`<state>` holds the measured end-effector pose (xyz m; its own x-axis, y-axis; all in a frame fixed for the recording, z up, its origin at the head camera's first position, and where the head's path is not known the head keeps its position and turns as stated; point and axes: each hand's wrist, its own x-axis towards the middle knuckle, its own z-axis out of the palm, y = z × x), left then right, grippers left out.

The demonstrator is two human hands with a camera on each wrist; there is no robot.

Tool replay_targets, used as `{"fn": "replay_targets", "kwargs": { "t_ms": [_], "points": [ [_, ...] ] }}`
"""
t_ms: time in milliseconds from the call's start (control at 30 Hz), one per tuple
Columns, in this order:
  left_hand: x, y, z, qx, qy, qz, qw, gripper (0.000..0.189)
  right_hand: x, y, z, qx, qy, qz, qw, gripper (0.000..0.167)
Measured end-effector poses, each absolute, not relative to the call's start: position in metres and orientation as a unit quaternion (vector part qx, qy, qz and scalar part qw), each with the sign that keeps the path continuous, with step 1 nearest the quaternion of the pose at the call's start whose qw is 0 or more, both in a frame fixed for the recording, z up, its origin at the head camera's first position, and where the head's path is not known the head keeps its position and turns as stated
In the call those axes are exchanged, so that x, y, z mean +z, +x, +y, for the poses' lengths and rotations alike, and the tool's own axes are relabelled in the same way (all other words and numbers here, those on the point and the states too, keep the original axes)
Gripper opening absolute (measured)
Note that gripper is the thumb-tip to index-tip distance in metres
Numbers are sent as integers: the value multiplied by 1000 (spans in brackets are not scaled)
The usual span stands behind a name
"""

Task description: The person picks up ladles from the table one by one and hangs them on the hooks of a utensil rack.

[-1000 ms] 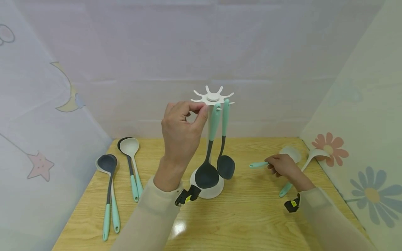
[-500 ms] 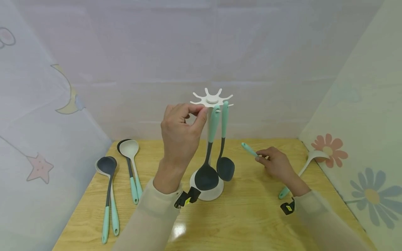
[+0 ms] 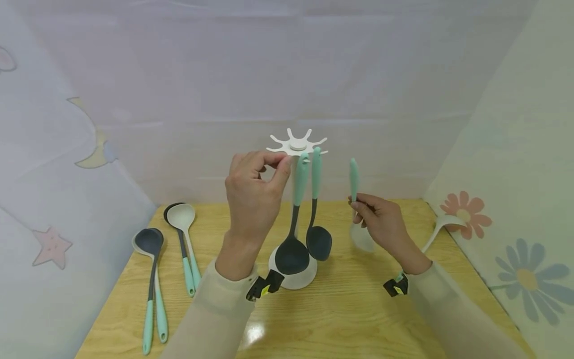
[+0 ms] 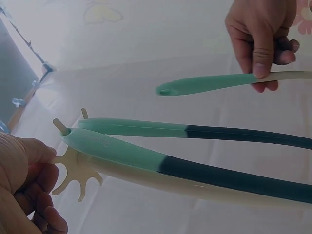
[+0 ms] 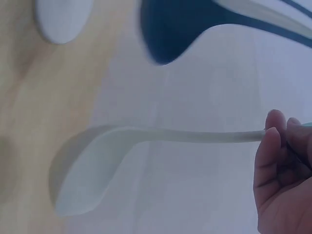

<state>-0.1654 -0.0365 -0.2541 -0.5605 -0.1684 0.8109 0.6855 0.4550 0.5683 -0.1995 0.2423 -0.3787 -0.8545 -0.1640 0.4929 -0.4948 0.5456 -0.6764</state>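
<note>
My left hand [image 3: 253, 194] pinches one prong of the white utensil rack [image 3: 297, 145] between thumb and forefinger. Two dark ladles with mint handles hang from prongs on the rack's near right side: a wide one [image 3: 292, 255] in front and a smaller one [image 3: 319, 243] beside it. To their right, my right hand [image 3: 387, 222] grips a white ladle [image 5: 92, 170] just below its mint handle [image 4: 209, 84]. This ladle stands upright, handle end up and bowl down, apart from the rack. In the left wrist view, the handle holes sit over the prongs.
On the table's left lie two crossed pairs of utensils, a dark and white pair [image 3: 149, 242] nearer and another [image 3: 181, 217] behind. A white ladle [image 3: 441, 227] lies at the right, partly behind my right forearm. Fabric walls surround the wooden table [image 3: 350, 319].
My right hand has lifted the white ladle from the table's right side, moved it left toward the rack and turned its handle upright. The left hand keeps its pinch on the rack.
</note>
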Motion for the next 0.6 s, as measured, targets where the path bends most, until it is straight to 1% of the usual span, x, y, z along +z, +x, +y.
{"fn": "replay_targets", "kwargs": {
  "t_ms": [133,267,367,600],
  "points": [
    [-255,-166,-38,-490,-173,-735,436,8,-350,-197,226,451,207,-849,181,24],
    [-254,-165,-39,-487,-172,-739,434,9,-329,-196,214,454,212,-846,185,24],
    [-253,-165,-39,-488,-170,-739,432,10,-319,-196,207,453,216,-844,187,24],
    [-253,-166,-38,-489,-172,-739,430,9,-312,-197,202,462,203,-847,168,25]
  ]
}}
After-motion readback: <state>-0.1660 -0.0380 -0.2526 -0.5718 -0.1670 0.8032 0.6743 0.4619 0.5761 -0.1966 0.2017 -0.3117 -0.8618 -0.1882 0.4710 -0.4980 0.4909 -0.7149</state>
